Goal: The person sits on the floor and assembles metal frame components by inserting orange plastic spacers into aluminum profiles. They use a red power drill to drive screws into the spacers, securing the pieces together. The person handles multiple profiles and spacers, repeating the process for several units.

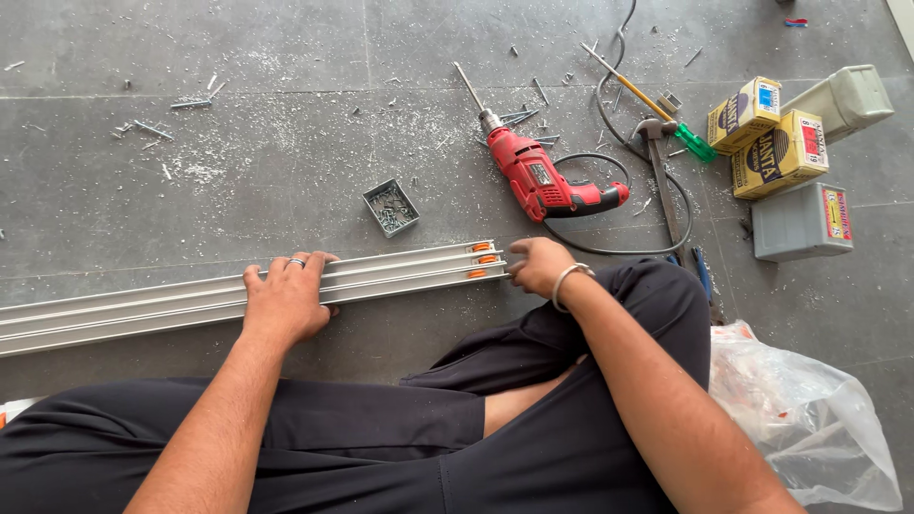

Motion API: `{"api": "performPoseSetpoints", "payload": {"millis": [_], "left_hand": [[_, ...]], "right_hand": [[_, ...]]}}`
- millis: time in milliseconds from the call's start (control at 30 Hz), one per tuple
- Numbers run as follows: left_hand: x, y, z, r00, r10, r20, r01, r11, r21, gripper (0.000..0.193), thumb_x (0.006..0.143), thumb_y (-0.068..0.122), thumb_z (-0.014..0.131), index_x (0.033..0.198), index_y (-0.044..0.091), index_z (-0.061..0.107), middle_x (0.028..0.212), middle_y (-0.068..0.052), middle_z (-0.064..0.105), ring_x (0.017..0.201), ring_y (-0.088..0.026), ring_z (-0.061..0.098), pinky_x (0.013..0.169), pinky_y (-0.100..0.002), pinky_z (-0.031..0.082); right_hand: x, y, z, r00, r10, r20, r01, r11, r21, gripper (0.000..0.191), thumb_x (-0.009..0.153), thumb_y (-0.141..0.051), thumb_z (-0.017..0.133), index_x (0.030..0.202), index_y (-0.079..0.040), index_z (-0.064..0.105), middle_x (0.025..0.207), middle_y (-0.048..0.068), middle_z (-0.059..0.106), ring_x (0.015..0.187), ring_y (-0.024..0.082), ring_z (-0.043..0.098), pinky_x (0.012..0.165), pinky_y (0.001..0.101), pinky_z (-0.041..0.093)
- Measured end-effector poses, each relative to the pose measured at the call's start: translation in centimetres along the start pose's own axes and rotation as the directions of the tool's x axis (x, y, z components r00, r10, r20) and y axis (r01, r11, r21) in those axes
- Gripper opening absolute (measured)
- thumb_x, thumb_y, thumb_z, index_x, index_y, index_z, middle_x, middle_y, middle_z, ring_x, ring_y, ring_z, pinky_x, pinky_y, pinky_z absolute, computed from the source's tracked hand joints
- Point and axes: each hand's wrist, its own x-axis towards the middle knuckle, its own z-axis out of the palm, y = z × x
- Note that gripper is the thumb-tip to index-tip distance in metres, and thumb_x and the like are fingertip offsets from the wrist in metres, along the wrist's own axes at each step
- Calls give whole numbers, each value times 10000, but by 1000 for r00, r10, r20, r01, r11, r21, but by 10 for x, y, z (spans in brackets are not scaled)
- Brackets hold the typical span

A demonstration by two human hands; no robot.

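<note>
The floor (286, 57) in front of you is dark grey tile, dusted with pale shavings and loose screws. Across it, just beyond your knees, lies the long aluminium track (143, 306), a pale channelled rail. Its long axis runs left to right, rising slightly toward the far right; the left end passes out of view, and the right end stops between your two hands, where small orange inserts (483, 259) sit in the channels.

Your left hand (286, 297) lies flat on top of the track partway along, palm down, fingers spread over the far edge, pressing rather than gripping. Your right hand (539, 265) sits at the track's right end, fingers curled loosely inward and touching or nearly touching the end face; you cannot tell from here whether it pinches anything. So the right hand is the one nearer the end with the inserts, and the left holds the body of the rail.

Beyond the right end, a red power drill (543, 179) lies on the floor with its bit pointing far-left and its black cord (657, 205) looping right. Farther right are a hammer (664, 162), a green-handled screwdriver (666, 109), yellow cardboard boxes (776, 143) and grey plastic cases (804, 222). A crumpled clear plastic bag (809, 419) rests near your right knee. A small grey tray of screws (390, 207) sits just beyond the track, between your hands.
</note>
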Motion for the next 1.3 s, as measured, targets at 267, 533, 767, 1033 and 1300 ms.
{"api": "performPoseSetpoints", "payload": {"millis": [267, 533, 767, 1033, 1300], "left_hand": [[-1, -1, 2, 1000, -2, -8, 2, 1000, 0, 784, 809, 401, 819, 1480, 337, 418, 1489, 25, 505, 1411, -217, 430, 1158, -592, 239], [-2, -2, 5, 999, 16, -28, -16, 1000, 4, 786, 816, 417, 813, 1483, 309, 412, 1493, 4, 497, 1411, -228, 423, 1163, -607, 227], [-1, -4, 6, 1000, 14, -15, -14, 1000, 13, 779, 818, 411, 818, 1478, 315, 416, 1475, 2, 509, 1407, -230, 428, 1150, -617, 238], [0, -4, 10, 1000, 15, -17, -15, 1000, 14, 782, 791, 425, 827, 1455, 319, 428, 1467, 15, 508, 1396, -223, 432, 1130, -607, 252], [0, -6, 21, 995, 54, -88, -47, 996, 75, 801, 813, 483, 800, 1477, 258, 411, 1462, -16, 513, 1374, -237, 447, 1101, -645, 258]], "right_hand": [[-20, -7, -3, 979, -204, 0, 181, 871, -456, 327, 752, -220, 895, 1034, -76, 813, 960, 113, 783, 870, 216, 724, 813, 321, 542], [-21, -17, -14, 994, -76, 76, 89, 978, -189, 193, 838, -140, 745, 1006, -73, 814, 870, 59, 824, 749, 129, 792, 768, 296, 632], [-41, -31, -19, 987, -161, 25, 161, 939, -304, 173, 799, -153, 808, 959, -88, 828, 844, 68, 806, 743, 137, 760, 777, 292, 590], [-54, -45, -15, 999, -7, -31, -4, 939, -344, 135, 853, -203, 781, 946, -122, 838, 854, 40, 810, 786, 132, 753, 769, 307, 576], [-29, -24, -20, 982, 70, 178, -53, 994, -97, 145, 888, -139, 739, 993, -61, 800, 881, 38, 810, 762, 142, 749, 675, 335, 557]]}}
